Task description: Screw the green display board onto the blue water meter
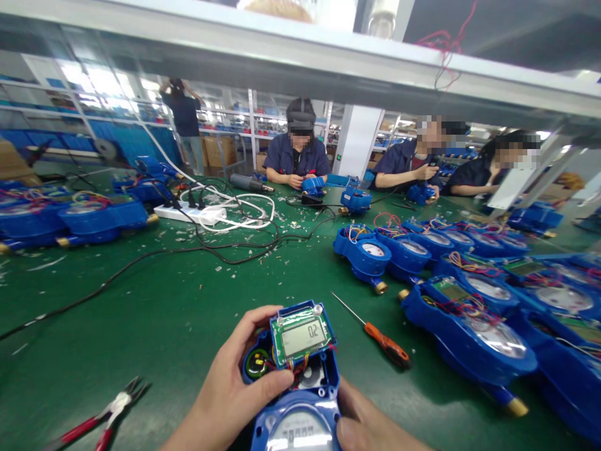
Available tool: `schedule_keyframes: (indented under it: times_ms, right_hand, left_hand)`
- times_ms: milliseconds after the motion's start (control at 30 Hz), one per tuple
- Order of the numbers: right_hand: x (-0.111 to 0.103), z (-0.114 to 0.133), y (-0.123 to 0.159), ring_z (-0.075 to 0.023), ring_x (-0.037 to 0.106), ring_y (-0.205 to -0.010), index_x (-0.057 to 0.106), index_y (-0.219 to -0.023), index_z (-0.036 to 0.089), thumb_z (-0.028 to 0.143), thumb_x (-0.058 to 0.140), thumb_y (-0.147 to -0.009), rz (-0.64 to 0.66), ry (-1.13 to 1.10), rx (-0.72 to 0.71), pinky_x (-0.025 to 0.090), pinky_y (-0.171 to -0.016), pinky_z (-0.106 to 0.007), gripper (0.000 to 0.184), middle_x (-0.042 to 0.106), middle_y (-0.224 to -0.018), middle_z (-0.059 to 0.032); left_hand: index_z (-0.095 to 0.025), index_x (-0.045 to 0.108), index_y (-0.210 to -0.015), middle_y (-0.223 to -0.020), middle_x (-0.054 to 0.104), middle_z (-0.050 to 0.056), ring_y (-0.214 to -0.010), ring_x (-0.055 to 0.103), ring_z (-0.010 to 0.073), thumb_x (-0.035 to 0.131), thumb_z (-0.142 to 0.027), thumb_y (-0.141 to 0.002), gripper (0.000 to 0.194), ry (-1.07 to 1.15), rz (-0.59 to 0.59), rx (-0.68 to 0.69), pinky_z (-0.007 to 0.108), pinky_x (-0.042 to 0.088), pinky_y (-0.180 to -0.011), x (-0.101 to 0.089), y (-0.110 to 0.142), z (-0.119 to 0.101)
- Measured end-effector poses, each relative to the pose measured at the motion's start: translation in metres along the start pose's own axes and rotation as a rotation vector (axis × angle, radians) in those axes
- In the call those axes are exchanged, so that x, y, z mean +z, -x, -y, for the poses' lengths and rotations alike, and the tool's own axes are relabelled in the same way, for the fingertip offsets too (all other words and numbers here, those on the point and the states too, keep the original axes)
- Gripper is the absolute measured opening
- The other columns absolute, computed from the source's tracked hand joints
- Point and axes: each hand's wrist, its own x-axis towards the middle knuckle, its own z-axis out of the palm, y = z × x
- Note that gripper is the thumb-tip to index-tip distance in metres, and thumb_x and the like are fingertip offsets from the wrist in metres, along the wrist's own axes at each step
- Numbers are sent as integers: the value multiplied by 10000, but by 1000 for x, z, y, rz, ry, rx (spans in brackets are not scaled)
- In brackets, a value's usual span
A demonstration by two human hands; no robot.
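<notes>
A blue water meter [297,401] with its electronics housing uncovered is held between my hands at the bottom middle. Its green circuit board [304,335] carries a lit display reading about 0.2, and coloured wires run below the board. My left hand [241,382] grips the housing's left side, thumb laid over the front near the wires. On the right, my right hand [361,419] wraps the meter's lower side, its fingers partly hidden behind the body. An orange-handled screwdriver [387,346] lies to the right, and red-handled pliers [110,413] lie at the lower left.
Several blue water meters [469,326] with exposed wires crowd the right side; more meters [103,216] stand at the left. A white power strip [190,212] and cables cross the green table [164,300]. Co-workers [298,150] sit opposite. A shelf beam [282,47] spans overhead.
</notes>
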Motion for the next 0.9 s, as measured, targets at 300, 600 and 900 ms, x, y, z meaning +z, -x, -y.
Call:
schedule_keyframes:
  times_ms: [300,600,900]
  right_hand:
    - [2,6,-2,-295,567,-1196,429,-1426,168,521,737,-792,42,31,-27,367,-1066,-457,788,563,-1315,-164]
    - [3,7,0,-289,553,-1215,407,-1441,183,519,741,-787,44,5,-12,322,-1102,-452,808,536,-1354,-159]
    - [8,11,-1,-313,550,-1221,440,-1410,177,594,745,-738,-12,69,8,338,-1091,-449,848,568,-1317,-148]
  left_hand:
    - [-326,610,-1215,-1305,648,3,-1179,615,219,826,-422,-681,584,9,-65,128,230,517,-932,0,4,7]
    - [-320,615,-1231,-1306,644,20,-1197,609,231,835,-378,-680,596,-19,-64,181,243,513,-956,-2,4,13]
    - [-290,656,-1169,-1271,664,32,-1175,616,258,864,-415,-620,600,26,-106,84,274,515,-953,2,4,2]
